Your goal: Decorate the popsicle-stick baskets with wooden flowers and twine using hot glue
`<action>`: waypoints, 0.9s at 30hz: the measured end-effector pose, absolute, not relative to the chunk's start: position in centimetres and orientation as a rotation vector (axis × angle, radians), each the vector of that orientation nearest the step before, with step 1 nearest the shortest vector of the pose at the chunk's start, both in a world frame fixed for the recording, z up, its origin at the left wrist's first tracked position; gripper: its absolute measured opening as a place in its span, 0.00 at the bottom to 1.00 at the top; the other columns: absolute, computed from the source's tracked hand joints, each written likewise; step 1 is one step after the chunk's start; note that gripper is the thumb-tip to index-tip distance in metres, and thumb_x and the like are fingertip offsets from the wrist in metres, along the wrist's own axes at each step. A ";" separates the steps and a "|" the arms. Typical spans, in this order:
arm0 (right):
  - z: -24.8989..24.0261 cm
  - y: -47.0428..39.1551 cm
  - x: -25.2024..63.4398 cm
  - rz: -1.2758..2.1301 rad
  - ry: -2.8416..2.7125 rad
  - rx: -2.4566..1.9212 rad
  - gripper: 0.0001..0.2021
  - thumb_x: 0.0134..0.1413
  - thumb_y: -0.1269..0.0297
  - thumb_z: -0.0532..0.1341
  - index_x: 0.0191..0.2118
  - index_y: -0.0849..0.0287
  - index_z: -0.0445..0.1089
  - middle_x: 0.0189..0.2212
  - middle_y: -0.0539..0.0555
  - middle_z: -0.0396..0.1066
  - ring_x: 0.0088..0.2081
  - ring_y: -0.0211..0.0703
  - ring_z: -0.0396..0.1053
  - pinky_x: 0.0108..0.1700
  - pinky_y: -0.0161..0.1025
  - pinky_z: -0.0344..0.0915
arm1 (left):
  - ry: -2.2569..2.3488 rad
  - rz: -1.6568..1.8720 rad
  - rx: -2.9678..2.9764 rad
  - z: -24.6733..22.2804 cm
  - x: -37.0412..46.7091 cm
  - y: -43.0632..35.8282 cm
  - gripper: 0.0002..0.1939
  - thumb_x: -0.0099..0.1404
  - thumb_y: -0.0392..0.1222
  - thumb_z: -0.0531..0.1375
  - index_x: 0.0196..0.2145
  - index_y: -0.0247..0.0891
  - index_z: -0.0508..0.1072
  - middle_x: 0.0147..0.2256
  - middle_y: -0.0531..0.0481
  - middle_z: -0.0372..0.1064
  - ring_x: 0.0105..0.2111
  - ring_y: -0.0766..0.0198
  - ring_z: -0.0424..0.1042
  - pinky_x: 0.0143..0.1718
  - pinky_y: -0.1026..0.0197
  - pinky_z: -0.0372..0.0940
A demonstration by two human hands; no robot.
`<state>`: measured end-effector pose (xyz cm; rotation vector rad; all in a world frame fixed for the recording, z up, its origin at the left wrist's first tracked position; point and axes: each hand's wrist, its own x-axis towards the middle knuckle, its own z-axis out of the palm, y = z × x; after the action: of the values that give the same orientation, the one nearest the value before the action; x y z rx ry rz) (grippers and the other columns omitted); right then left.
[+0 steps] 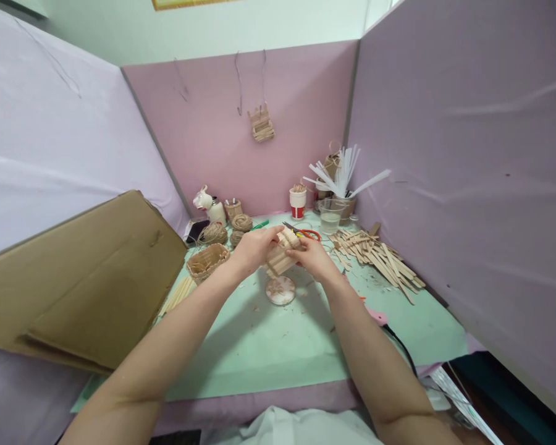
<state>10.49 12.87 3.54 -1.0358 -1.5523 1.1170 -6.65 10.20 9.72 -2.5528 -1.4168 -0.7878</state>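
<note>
Both my hands hold a small craft piece made of wooden sticks (278,261) above the table. My left hand (258,248) grips its left and upper side with bent fingers. On the right side, my right hand (311,254) pinches the piece near a braided-looking band. Just below it lies a round whitish coaster-like disc (280,290) with brownish marks. Scissors with orange-red handles (308,234) rest behind my right hand. The fingertips are partly hidden by the piece.
A woven basket (208,262), twine balls (241,222) and a cardboard sheet (88,278) are at left. Loose wooden sticks (380,256), a clear cup (331,216) and white glue-stick-like rods (345,173) stand right. A pink corded tool (377,317) lies by my right forearm.
</note>
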 end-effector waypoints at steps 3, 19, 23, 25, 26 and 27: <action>3.4 13.0 10.6 1.143 -1.532 -1.037 0.11 0.41 0.65 0.63 0.35 0.58 0.71 0.30 0.52 0.73 0.35 0.46 0.71 0.40 0.45 0.68 | -1.418 -0.820 -2.568 9.9 -6.6 10.3 0.19 0.61 0.35 0.55 0.51 0.42 0.69 0.36 0.48 0.74 0.36 0.61 0.72 0.38 0.63 0.63; 3.6 12.6 10.8 1.185 -1.498 -1.033 0.13 0.41 0.61 0.63 0.36 0.59 0.71 0.30 0.51 0.74 0.34 0.44 0.71 0.37 0.40 0.68 | -1.369 -1.001 -2.487 9.1 -6.6 9.5 0.17 0.65 0.38 0.52 0.51 0.42 0.69 0.43 0.46 0.73 0.42 0.61 0.71 0.44 0.59 0.64; 3.3 12.8 10.9 1.170 -1.492 -1.029 0.13 0.41 0.61 0.63 0.36 0.58 0.72 0.30 0.51 0.74 0.34 0.44 0.71 0.37 0.41 0.68 | -1.274 -1.139 -2.363 8.2 -7.1 8.6 0.17 0.66 0.34 0.49 0.49 0.41 0.71 0.47 0.43 0.69 0.49 0.59 0.66 0.51 0.54 0.60; 3.2 12.9 10.9 1.157 -1.489 -1.029 0.13 0.41 0.61 0.63 0.36 0.58 0.72 0.30 0.52 0.74 0.35 0.44 0.71 0.38 0.42 0.69 | -1.251 -1.120 -2.313 7.5 -7.3 8.3 0.17 0.65 0.33 0.49 0.47 0.41 0.72 0.47 0.42 0.68 0.50 0.58 0.63 0.52 0.51 0.59; 3.1 12.9 10.8 1.151 -1.489 -1.031 0.13 0.41 0.61 0.63 0.36 0.58 0.72 0.30 0.52 0.74 0.35 0.44 0.71 0.38 0.42 0.69 | -1.245 -1.100 -2.298 7.2 -7.4 8.2 0.18 0.65 0.32 0.49 0.47 0.41 0.72 0.47 0.42 0.67 0.50 0.58 0.63 0.52 0.50 0.59; 3.1 12.9 10.8 1.147 -1.489 -1.032 0.13 0.41 0.61 0.63 0.36 0.59 0.72 0.30 0.52 0.74 0.34 0.45 0.71 0.38 0.42 0.69 | -1.239 -1.078 -2.289 6.9 -7.5 8.2 0.18 0.64 0.32 0.50 0.47 0.42 0.72 0.47 0.42 0.67 0.50 0.58 0.62 0.51 0.50 0.59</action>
<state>10.81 12.91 3.14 -1.0317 -1.4893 1.1468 -7.52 8.16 6.87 -2.2885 -1.2392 -1.0776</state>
